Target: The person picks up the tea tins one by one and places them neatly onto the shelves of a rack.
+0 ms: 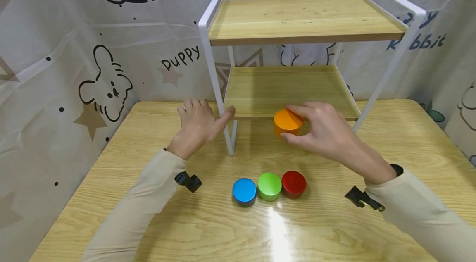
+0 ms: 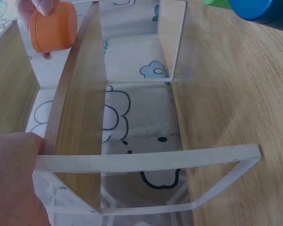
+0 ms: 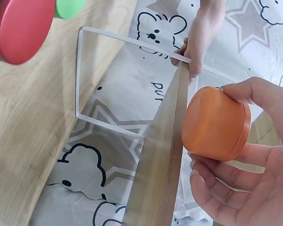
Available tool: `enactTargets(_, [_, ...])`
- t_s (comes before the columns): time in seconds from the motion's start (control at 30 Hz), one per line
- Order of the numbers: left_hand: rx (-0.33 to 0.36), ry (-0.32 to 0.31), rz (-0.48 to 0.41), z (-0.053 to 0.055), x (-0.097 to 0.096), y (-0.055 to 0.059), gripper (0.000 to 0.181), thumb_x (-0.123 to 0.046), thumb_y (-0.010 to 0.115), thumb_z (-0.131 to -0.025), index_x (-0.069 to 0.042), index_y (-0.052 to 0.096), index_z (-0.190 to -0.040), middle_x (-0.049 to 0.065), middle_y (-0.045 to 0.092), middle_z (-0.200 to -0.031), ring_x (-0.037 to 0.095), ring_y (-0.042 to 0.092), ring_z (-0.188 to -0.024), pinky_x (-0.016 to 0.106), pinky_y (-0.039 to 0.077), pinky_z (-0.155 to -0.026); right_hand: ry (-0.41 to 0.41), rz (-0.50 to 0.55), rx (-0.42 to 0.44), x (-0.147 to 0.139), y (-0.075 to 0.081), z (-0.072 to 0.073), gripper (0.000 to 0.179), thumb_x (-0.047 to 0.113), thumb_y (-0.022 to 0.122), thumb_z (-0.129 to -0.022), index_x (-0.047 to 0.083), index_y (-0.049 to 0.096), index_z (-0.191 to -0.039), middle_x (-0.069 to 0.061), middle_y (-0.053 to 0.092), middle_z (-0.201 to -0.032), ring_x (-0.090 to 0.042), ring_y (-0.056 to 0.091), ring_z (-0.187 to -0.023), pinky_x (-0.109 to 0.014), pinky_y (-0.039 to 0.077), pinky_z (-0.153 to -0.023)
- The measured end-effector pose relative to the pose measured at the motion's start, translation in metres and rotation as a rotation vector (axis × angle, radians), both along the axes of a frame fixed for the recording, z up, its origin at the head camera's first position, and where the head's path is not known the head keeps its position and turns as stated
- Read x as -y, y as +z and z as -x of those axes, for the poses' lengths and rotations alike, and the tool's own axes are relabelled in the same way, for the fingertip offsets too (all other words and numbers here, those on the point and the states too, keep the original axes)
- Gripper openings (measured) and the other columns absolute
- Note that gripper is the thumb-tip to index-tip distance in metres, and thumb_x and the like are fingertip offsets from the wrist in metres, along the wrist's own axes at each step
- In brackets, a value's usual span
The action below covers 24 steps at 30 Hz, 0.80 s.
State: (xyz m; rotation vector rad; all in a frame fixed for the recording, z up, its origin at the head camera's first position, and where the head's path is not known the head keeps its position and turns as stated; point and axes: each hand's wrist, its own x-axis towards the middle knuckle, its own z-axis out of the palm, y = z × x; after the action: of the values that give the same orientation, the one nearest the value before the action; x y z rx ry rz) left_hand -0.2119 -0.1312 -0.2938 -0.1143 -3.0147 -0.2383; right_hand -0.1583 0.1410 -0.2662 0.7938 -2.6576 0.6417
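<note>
An orange round container (image 1: 288, 122), short and smooth with a seam near one end, is pinched between the thumb and fingers of my right hand (image 1: 327, 129). It is held up at the front edge of the lower shelf board (image 1: 286, 88). My left hand (image 1: 197, 123) is at the left post of a two-tier rack, its thumb crossing the post by the board's corner, the other fingers spread outside it. On the table, blue (image 1: 244, 191), green (image 1: 269, 186) and red (image 1: 293, 184) round containers stand in a row in front of the rack.
The rack's upper board (image 1: 308, 16) lies above the lower one, between white metal frames (image 1: 213, 63). Beneath is a wood-grain table (image 1: 178, 220). A printed cloth (image 1: 156, 26) with cartoon animals hangs behind. A dark wrist mount (image 1: 188, 181) sits at the left sleeve.
</note>
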Motion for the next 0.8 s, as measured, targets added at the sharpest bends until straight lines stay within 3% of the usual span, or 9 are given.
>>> enactTargets(0.43, [-0.002, -0.004, -0.008, -0.001, 0.000, 0.000, 0.084, -0.073, 0.026, -0.090, 0.008, 0.048, -0.098, 0.021, 0.041, -0.091, 0.036, 0.035, -0.086, 0.049, 0.029, -0.080, -0.006, -0.012, 0.027, 0.010, 0.006, 0.006, 0.057, 0.031, 0.076, -0.079, -0.001, 0.062, -0.124, -0.018, 0.066, -0.112, -0.031, 0.063, -0.095, -0.043, 0.051, -0.076])
enactTargets(0.8, [-0.003, 0.001, -0.005, 0.000, 0.000, -0.001, 0.085, -0.073, 0.026, -0.090, 0.009, 0.049, -0.101, 0.020, 0.041, -0.092, 0.035, 0.035, -0.088, 0.049, 0.028, -0.081, -0.003, -0.003, 0.037, 0.017, 0.010, 0.013, 0.055, 0.031, 0.077, -0.080, 0.000, 0.063, -0.123, -0.014, 0.068, -0.106, -0.025, 0.062, -0.088, -0.040, 0.050, -0.073])
